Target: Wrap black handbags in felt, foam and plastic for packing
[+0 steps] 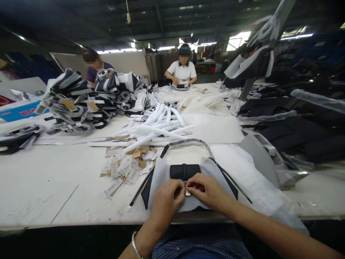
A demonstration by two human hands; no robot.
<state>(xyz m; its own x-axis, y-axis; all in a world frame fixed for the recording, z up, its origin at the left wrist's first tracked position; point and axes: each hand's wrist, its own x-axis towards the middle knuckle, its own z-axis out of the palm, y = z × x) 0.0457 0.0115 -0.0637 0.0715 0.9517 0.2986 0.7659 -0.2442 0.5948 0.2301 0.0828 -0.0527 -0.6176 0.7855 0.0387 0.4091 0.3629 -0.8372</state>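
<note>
The black handbag (176,172) is laid along the near edge of the bench (54,172); its gold clasp (188,192) is pinched by nearly closed fingers of the right hand (207,189), while the curled left hand's (167,196) grip cannot be told. The pale sheet (161,172) could be snagged if the clasp is twisted. Towards the far edge, reach is blocked by tags (125,169) and white tubes (161,124).
</note>
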